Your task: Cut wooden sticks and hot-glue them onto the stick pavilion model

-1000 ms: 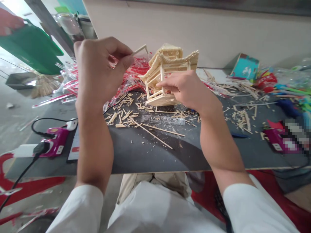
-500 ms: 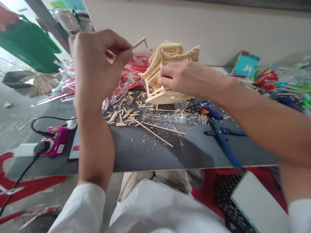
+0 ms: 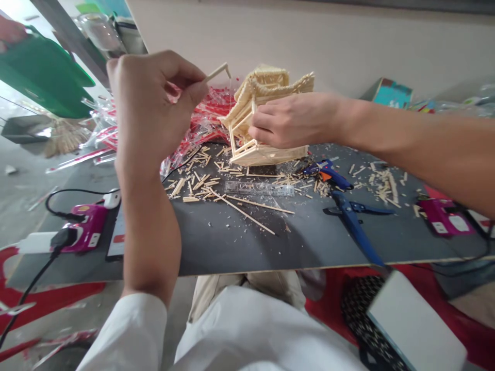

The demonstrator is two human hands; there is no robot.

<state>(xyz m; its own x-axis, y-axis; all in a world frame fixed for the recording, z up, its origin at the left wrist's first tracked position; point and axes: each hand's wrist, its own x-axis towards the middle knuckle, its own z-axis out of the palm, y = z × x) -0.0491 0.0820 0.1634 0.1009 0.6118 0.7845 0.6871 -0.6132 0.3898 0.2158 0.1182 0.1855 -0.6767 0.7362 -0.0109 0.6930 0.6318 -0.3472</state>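
My left hand point(image 3: 154, 105) pinches a slim pale stick point(image 3: 217, 72) between thumb and fingers, its far end bent sharply downward, with a thin thread hanging from the tip. The sticks and the model point(image 3: 266, 86) look like plain, unvarnished wood, matt and straight-edged, while the wrappers point(image 3: 211, 111) heaped behind are crinkled clear plastic streaked with red. Short offcuts point(image 3: 197, 184) and crumbs litter the dark grey bench point(image 3: 224, 252), which has a raw, pale edge towards me. The clear ruler point(image 3: 259, 188) carries printed marks and figures (too small and blurred for me to read), and I can make out no lettering on the two magenta power strips point(image 3: 91, 226). A blue glue gun point(image 3: 332, 176) with an orange trigger lies right of the ruler, just above a blue-handled cutter point(image 3: 353, 221). The model sits at the middle of the bench, towards its back, a little pavilion with tiered roofs, upturned corners, knobbly ridges, thin posts and a low railing round its base. My right hand point(image 3: 297, 121) is curled against its front, beside a post; its fingertips are hidden, so I cannot tell whether they grip anything.
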